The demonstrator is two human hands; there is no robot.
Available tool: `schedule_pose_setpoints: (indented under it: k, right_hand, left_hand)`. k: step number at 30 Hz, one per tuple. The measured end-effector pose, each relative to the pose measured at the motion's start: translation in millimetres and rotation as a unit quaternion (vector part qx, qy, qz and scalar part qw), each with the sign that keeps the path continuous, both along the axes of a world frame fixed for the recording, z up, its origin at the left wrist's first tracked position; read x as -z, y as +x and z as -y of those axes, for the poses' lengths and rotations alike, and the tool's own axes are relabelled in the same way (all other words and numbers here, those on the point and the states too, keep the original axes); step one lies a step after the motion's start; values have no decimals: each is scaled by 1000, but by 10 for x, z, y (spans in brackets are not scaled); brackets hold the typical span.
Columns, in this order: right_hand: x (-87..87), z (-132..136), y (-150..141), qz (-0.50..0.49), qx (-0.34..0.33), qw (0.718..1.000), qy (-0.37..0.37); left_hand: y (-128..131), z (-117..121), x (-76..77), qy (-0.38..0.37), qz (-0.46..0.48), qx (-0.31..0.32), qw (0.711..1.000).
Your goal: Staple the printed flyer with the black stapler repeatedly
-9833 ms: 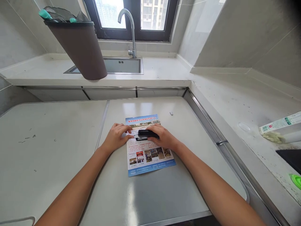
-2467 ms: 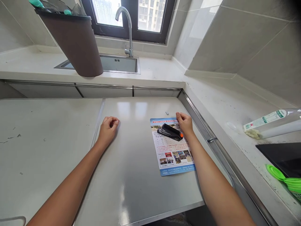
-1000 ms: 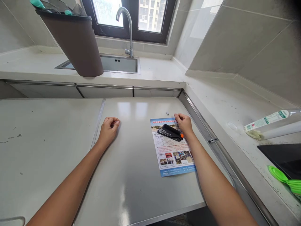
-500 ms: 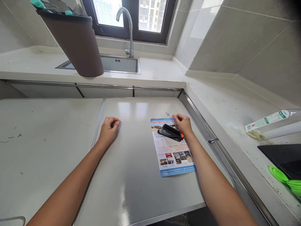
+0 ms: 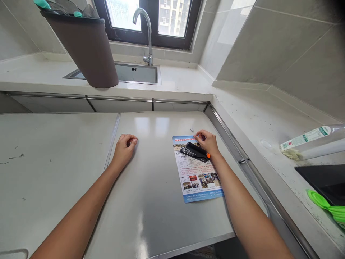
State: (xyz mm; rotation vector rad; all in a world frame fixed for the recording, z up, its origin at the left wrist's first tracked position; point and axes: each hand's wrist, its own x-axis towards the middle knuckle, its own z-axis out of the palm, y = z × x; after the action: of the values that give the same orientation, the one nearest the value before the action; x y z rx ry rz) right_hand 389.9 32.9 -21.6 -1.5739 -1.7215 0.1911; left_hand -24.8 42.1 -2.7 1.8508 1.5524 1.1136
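**Stapler (image 5: 196, 152) on the flyer (image 5: 198, 169), hard by the right hand (image 5: 208, 142)**

From where I stand, the table (image 5: 155, 194) has its near edge below the 2 forearms, and the right forearm (image 5: 239, 198) crosses over the flyer's right side. The flyer lies flat, its blue foot toward the person. The stapler rests on its upper half, long axis mostly left to right, the orange end on the right and a little nearer the person.

That orange end is what counts: it sits just below the right hand, so the right is by far the nearer of the 2 hands. Whether they touch, I can't tell. The right thumb and fingers are bunched at the flyer's top edge; I can't make out what, if anything, is between them. The left hand (image 5: 125, 147) is loosely curled on the table, well apart from the flyer; nothing shows in it, though its inside is hidden.

There's room between the left hand and the flyer. On the right it's tighter: the table's edge and the metal rail (image 5: 228, 133) run close beyond the right hand. A small grey bit (image 5: 191, 130) lies just past the flyer's top. Farther back, the counter (image 5: 183, 77) carries a brown bin (image 5: 83, 50) in front of the sink (image 5: 159, 77).
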Motion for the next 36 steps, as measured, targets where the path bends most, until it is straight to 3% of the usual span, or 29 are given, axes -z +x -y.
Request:
schedule_pose_setpoints:
  k: [6,12,18,27,32,36]
  right_hand:
    - [39,-62,42,88,-48,994,34]
    - [158,-149,96,85,-117,989,-19]
    - [254,-210,136,92,-117,986,-71]
    - [248,-208,102,134,-97,983,-84]
    - [261,-225,5,140,-87,983,-81]
    - [249,-263,-286,143,-67,983,-95]
  left_hand:
    - [-6,-2,14,2,2,1,1000]
    - [3,2,-2,-8,10,0,1000]
    - [-20,-17,28,-4,23,-1,1000]
    - [-30,-21,20,-8,48,-14,999]
    - [-50,-53,43,-28,174,-43,983]
    - [-131,-90,-47,-49,360,-47,930]
